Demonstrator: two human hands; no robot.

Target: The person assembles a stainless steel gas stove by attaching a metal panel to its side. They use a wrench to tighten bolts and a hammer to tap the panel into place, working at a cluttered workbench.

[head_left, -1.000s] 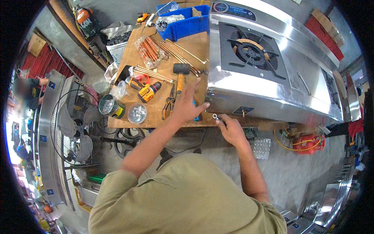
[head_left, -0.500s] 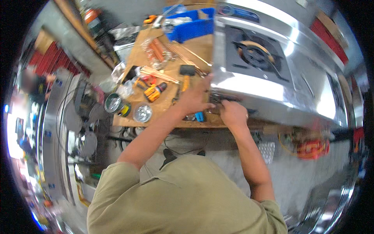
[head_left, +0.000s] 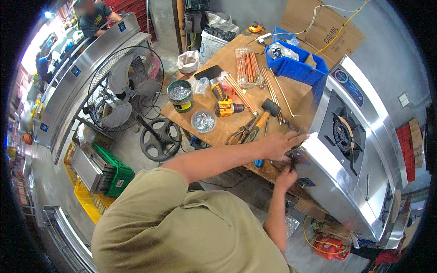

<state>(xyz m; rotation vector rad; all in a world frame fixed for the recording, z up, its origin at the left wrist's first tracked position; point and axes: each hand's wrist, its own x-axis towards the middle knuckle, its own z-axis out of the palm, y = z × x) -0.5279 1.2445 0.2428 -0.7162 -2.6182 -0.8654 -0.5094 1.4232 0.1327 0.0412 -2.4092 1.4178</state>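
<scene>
A stainless steel gas stove (head_left: pixel 318 157) with one black burner (head_left: pixel 341 136) rests at the right end of the wooden table. My left hand (head_left: pixel 278 146) lies at its near left corner, fingers stretched and touching the steel edge. Just below, my right hand (head_left: pixel 286 178) is closed against the stove's side; whatever its fingers grip is hidden. Left of my hands lie a black-headed mallet (head_left: pixel 264 119) with a yellow handle, pliers (head_left: pixel 241 133) and a blue-handled tool (head_left: pixel 259 163). A yellow cordless drill (head_left: pixel 227 108) is farther left.
Copper-coloured rods (head_left: pixel 240 93) and blue bins (head_left: pixel 300 66) occupy the table's far part. A tin (head_left: pixel 180 96) and a clear tub (head_left: pixel 203 121) hold small metal parts. A large fan (head_left: pixel 125 88) stands left; a person (head_left: pixel 95 20) works beyond it. A red tank (head_left: pixel 328 248) sits below the stove.
My view has turned to the right, so the table and stove appear rotated. Both hands stay at the stove's corner; the left one now lies flatter along its edge.
</scene>
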